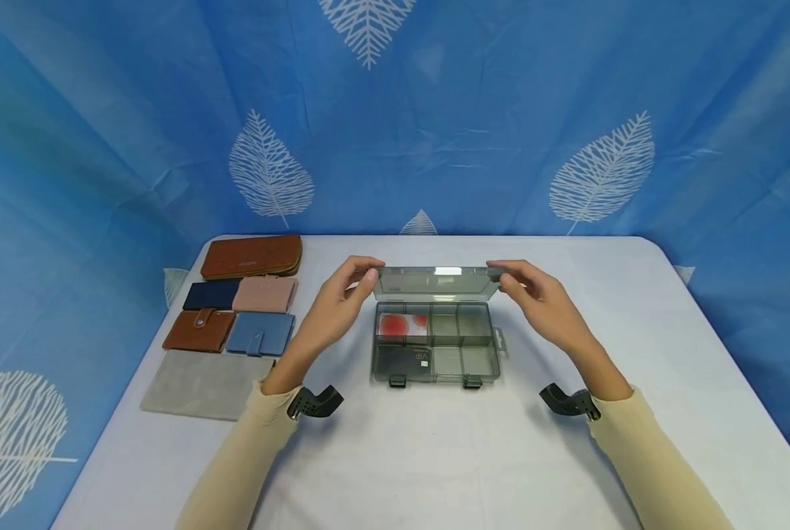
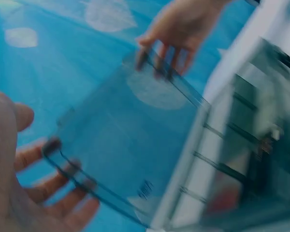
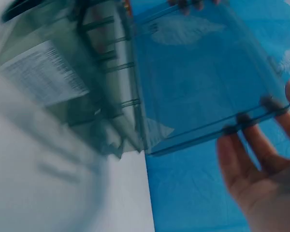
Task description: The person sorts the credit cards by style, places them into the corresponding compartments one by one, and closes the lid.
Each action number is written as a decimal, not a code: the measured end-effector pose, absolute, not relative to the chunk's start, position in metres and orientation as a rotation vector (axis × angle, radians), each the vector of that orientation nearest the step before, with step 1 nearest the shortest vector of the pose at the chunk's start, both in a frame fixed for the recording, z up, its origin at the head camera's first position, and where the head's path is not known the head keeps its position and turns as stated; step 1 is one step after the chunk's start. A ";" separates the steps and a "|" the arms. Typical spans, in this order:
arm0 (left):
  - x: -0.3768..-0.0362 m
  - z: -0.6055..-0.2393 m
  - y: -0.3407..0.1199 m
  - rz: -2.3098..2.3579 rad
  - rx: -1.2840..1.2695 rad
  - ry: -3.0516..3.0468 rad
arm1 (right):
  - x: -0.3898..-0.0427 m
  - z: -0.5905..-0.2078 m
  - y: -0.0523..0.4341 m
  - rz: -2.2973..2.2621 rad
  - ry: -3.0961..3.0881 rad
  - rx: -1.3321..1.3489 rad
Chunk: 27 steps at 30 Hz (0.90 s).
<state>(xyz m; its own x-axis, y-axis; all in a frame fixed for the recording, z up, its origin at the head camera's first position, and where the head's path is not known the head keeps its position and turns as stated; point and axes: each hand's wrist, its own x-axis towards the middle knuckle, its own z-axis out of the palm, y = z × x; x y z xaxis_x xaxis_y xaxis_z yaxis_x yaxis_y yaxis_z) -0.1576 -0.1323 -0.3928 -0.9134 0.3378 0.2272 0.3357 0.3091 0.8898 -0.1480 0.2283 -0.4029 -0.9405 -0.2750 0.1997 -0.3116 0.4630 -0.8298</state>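
A smoky, see-through compartment box (image 1: pixel 437 378) lies on the white table with its hinged lid (image 1: pixel 434 281) raised at the far side. My left hand (image 1: pixel 345 298) is at the lid's left end; its fingertips touch the edge while the thumb stands apart from the lid in the left wrist view. At the opposite end, the fingertips of my right hand (image 1: pixel 539 300) rest behind the lid's edge, seen partly through it in the right wrist view. Inside the box, a red-and-white card (image 1: pixel 395 324) lies behind a black VIP card (image 1: pixel 403 362). The right-hand compartments show bare bottoms.
Wallets stand grouped on the left: a long brown zip wallet (image 1: pixel 252 256), a navy one (image 1: pixel 210 295), a pink one (image 1: pixel 264 294), a brown snap one (image 1: pixel 197 330), a blue one (image 1: pixel 261 333) and a grey flat pouch (image 1: pixel 199 383). A blue leaf-print curtain (image 1: pixel 461 132) hangs behind.
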 end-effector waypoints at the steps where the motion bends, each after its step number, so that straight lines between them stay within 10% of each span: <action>1: -0.154 -0.395 -0.134 1.721 0.699 2.542 | -0.144 -0.404 0.230 1.494 -2.649 0.574; 27: -0.145 -0.448 -0.157 0.994 1.462 2.603 | -0.126 -0.443 0.236 0.992 -2.749 1.270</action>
